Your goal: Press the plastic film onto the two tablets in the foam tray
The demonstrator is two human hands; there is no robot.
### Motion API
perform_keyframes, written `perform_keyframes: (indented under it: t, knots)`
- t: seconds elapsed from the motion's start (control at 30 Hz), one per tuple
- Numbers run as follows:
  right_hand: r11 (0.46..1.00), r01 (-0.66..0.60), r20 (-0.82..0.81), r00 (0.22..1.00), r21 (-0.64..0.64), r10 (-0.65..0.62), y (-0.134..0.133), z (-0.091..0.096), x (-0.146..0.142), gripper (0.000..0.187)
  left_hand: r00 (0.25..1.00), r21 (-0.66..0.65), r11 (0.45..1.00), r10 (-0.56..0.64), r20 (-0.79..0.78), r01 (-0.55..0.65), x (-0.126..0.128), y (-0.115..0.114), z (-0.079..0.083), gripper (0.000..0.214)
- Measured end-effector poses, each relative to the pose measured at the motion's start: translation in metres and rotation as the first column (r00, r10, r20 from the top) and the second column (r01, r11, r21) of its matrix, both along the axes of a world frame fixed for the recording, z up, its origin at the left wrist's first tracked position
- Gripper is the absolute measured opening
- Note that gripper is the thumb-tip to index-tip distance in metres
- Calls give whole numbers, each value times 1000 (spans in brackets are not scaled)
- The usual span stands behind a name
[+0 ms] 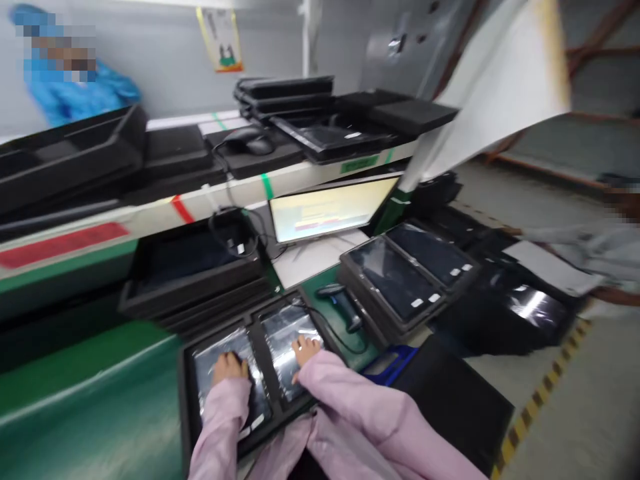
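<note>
Pale pink sleeves reach down to a black foam tray [186,393] at the near edge of a green work surface [90,407]. Two flat screen panels under glossy clear film lie side by side in its compartments. The left hand [230,367] rests on the left screen panel [255,390], its fingers bent; whether it grips anything cannot be told. The right hand [306,350] lies at the right edge of the right screen panel [284,347], partly open, thumb apart from the fingers, touching the film without a visible grasp.

Just beyond the tray lies a corded barcode scanner [343,308]. To its right, a second foam tray [373,313] holds two more dark panels [397,273] with small white labels. A stack of foam trays [200,293] stands at the left, and a lit monitor [335,207] tilts in the view beneath a white-edged shelf [150,217] carrying a black computer mouse [253,142] and more foam trays. A blue plastic item [393,365] sits near the right forearm.

At the far right, another person's hand is at a pale sheet [550,267]; a person in blue [85,97] is beyond the shelf.
</note>
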State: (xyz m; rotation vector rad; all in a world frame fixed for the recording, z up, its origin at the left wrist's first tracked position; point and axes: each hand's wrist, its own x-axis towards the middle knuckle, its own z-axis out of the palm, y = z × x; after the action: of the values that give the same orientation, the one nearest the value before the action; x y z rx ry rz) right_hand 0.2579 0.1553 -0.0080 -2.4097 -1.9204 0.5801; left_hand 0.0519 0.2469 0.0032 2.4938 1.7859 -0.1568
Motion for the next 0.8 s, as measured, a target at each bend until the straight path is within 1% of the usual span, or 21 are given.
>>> perform_keyframes:
  t: [0.03,0.07,0.13,0.23,0.33,0.4,0.43,0.47,0.53,0.6,0.7,0.77,0.8]
  knots:
    - [1000,-3,13,1000,-5,3,1,0,0,90,999,-1,999,53,4,-53,0,0,-2,42]
    - [1000,-10,23,1000,-19,10,3,-1,0,89,997,-5,997,74,17,-74,0,-1,-6,39]
    - [998,-31,29,999,-56,33,6,-1,1,86,995,-13,996,84,59,-83,-3,-12,-18,38]
    - [992,-53,23,998,-113,56,9,2,1,82,992,-8,1000,20,128,-20,-11,-42,-38,42]
    - [988,-47,30,998,-148,52,12,8,0,82,987,2,999,-52,150,53,-20,-71,-56,46]
    - [986,-44,32,998,-160,50,14,11,-1,82,985,18,998,-61,162,59,-23,-79,-63,49]
    - [986,-46,30,998,-160,51,14,12,-1,81,984,28,998,-56,170,52,-24,-78,-64,50]
    - [986,-49,27,998,-159,54,15,13,-1,80,983,35,998,-50,176,44,-24,-74,-63,50]
    - [986,-53,26,998,-157,58,15,14,-2,77,984,27,999,-37,172,33,-24,-56,-56,53]
    - [986,-54,27,998,-158,59,14,14,-2,77,987,24,1000,-12,158,8,-22,-31,-45,55]
    - [987,-51,30,998,-154,57,13,12,-2,78,986,54,998,22,165,-31,-16,7,-27,54]
    - [989,-50,31,998,-141,55,11,10,-2,79,983,69,997,23,181,-36,-12,22,-20,52]
    - [990,-48,32,998,-132,52,11,9,-2,80,982,71,997,19,187,-33,-11,24,-18,51]
